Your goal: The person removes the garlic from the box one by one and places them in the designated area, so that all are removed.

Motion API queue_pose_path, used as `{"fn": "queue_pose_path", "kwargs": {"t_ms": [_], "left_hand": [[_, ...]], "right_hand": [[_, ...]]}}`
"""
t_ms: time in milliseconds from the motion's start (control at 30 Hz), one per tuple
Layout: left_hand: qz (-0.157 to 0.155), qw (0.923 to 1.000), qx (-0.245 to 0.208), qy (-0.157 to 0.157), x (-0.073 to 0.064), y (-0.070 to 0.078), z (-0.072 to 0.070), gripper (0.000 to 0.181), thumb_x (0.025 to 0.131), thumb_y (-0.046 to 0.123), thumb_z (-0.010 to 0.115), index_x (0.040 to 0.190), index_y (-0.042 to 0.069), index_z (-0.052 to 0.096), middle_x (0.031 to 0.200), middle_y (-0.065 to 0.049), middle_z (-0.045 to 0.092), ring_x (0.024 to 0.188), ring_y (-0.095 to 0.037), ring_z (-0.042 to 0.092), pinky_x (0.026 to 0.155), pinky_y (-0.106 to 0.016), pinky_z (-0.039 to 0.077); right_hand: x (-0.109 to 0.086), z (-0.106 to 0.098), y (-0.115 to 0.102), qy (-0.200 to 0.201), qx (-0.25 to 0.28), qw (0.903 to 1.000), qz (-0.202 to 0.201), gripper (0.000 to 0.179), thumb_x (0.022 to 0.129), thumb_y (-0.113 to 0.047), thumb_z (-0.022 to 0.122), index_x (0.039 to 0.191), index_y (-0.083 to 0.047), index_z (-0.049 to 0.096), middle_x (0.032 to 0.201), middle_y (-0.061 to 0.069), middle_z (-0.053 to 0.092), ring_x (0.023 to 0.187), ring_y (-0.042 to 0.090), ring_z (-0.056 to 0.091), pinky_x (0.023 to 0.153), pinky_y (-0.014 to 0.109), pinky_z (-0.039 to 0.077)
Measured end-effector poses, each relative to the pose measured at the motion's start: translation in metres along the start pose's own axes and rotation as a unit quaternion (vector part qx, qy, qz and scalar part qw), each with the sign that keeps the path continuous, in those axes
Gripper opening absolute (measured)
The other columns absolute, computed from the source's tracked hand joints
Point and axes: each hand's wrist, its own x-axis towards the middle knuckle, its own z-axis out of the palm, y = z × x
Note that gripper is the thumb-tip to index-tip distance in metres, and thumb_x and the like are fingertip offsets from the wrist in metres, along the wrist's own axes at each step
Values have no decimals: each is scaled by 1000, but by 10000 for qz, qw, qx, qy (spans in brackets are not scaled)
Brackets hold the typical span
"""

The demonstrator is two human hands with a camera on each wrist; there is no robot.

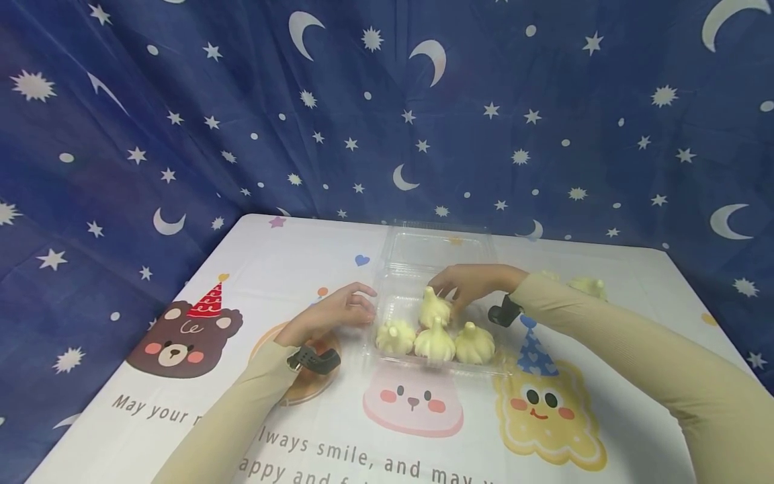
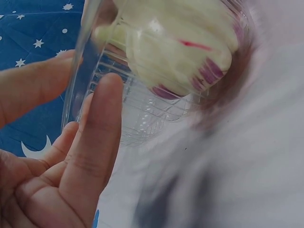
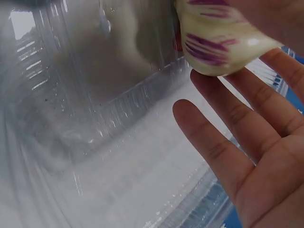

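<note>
Nearest, two beige sleeves (image 1: pixel 236 403) reach in over one white tablecloth (image 1: pixel 326 430), two lines of its lettering showing. Four cartoon faces are printed on it: a brown bear (image 1: pixel 175 343), a round orange-brown one partly under the left forearm, a pink one and a yellow biscuit (image 1: pixel 553 420). Each wrist wears one dark strap, two in all.

Beyond them sits one clear plastic clamshell container (image 1: pixel 396 306), open, holding four garlic bulbs. Three stand side by side in the front row: left bulb (image 1: pixel 395 338), middle bulb (image 1: pixel 434 343) and right bulb (image 1: pixel 474 344). The left hand (image 1: pixel 335 309) pinches the container's left rim, thumb on the edge and forefinger against the side wall.

Behind the middle one is the fourth bulb (image 1: pixel 434 310), purple-streaked in the right wrist view. The right hand (image 1: pixel 474 282) pinches it between thumb and fingers; whether its base touches the container floor cannot be told.

Farther back lie one folded-back lid (image 1: pixel 417 249) and, partly hidden by the right sleeve, two more bulbs (image 1: pixel 591 288). Last hangs the blue star-and-moon curtain (image 1: pixel 375 134).
</note>
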Motion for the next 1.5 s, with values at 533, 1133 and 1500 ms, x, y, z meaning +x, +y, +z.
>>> {"fn": "queue_pose_path", "kwargs": {"t_ms": [533,1133,1500], "left_hand": [[-96,9999,75,-47,1,-1,-2,54,86,4,59,133,-6,33,99,-4,60,88,-11,60,85,-29,52],[-57,10000,35,-24,1,1,0,53,86,4,59,132,-7,34,96,-2,59,85,-8,60,82,-27,51],[2,10000,-4,-77,2,-2,0,53,87,5,58,132,-8,33,97,-3,60,86,-8,62,85,-29,52]], "right_hand": [[6,6,2,173,-263,9992,-253,46,73,-8,75,115,-1,58,120,16,60,117,35,56,92,31,52],[-15,-10,-3,629,-327,9969,-343,44,75,-5,73,117,-5,62,120,11,63,114,30,60,94,32,51],[-70,-41,-8,1433,-484,9883,-175,48,75,-10,76,119,-1,60,122,17,61,111,34,60,95,39,50]]}}
